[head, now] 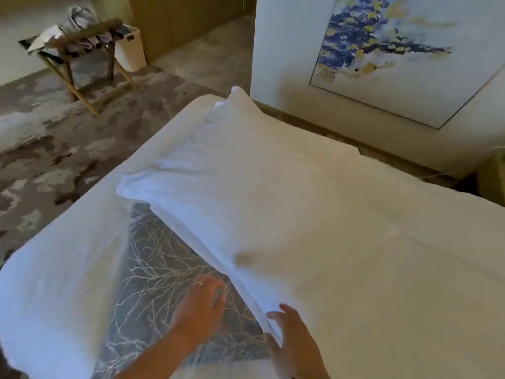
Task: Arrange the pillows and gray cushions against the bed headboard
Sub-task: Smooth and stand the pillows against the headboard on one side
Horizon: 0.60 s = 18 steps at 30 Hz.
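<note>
Head view: we reach both hands toward pillows on a bed.

Our left hand (200,305), fingers spread wide, hovers over a gray cushion (164,269) at 7 o'clock. Our right hand (293,343), fingers open, touches the near edge of a white pillow (246,187) at center. We should probably grip its corners evenly before lifting it toward the headboard (314,124) at 1 o'clock.

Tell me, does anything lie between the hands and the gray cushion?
Nothing visible does. The left hand is already over the gray cushion, and the right hand is at the edge of the white pillow lying partly over it.
</note>
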Each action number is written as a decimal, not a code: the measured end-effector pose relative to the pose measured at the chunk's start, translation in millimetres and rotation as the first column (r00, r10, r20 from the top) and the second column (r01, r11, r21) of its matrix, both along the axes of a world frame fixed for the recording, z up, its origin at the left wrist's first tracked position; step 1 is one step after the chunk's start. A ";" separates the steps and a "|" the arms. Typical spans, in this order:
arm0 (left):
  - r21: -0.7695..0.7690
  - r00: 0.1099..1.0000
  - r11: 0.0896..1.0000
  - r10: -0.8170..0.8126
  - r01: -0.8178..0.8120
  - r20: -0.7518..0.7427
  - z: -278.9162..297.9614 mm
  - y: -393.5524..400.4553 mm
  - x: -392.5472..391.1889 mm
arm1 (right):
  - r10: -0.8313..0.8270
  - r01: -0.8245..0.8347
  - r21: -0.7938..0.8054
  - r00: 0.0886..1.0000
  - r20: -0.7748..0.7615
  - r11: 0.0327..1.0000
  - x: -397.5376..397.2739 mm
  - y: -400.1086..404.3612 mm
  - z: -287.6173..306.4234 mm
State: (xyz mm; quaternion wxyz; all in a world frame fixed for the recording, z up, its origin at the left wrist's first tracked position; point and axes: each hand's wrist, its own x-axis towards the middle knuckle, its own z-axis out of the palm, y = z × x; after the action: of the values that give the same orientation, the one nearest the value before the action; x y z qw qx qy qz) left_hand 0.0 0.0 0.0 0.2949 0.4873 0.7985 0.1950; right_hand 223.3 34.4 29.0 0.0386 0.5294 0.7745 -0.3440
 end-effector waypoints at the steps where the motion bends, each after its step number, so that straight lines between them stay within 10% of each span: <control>1: 0.009 0.999 0.999 -0.032 0.032 0.006 -10.1 1.2 -8.6 | 0.023 -0.023 0.015 1.000 -0.007 1.000 -15.2 5.4 -8.6; 10: -0.001 0.930 0.975 -0.213 0.223 -0.299 -42.2 22.8 -48.5 | -0.050 0.011 0.211 0.982 0.180 0.977 -77.5 39.5 -77.1; 18: -0.132 0.551 0.781 -0.538 0.610 -0.637 -58.7 125.8 -92.6 | -0.302 0.208 0.347 0.922 0.243 0.915 -83.6 121.5 -83.9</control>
State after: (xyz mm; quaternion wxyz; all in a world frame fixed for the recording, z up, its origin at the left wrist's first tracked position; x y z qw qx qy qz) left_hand -92.6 125.8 -58.7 0.0236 0.7714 0.6339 -0.0504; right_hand 139.7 155.9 -54.9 0.0220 0.6711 0.7284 -0.1365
